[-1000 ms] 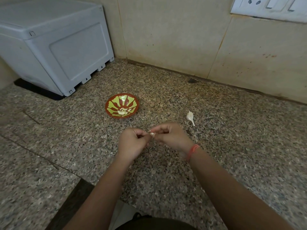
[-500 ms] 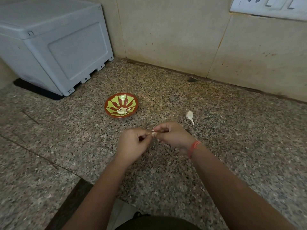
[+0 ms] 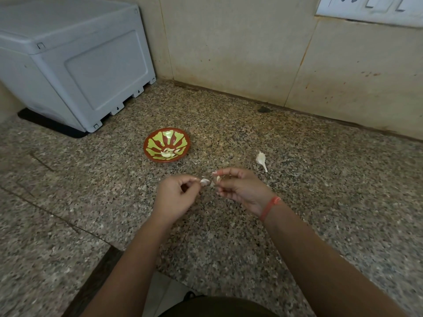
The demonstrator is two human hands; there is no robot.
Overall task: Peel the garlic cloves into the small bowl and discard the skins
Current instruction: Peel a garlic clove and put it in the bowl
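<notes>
A small red bowl with green petal marks sits on the granite counter, with peeled garlic cloves inside. In front of it, my left hand pinches a pale garlic piece at its fingertips. My right hand, a little to the right, pinches a small pale bit, skin or clove I cannot tell. The two hands are slightly apart. A garlic piece with a pointed stalk lies on the counter right of the bowl, beyond my right hand.
A grey plastic appliance on a black mat stands at the back left. A tiled wall with a white switch plate runs along the back. The counter edge is near my left forearm, with floor below.
My hands, pressed together on one garlic piece before, have pulled apart, each now pinching a separate pale bit.
</notes>
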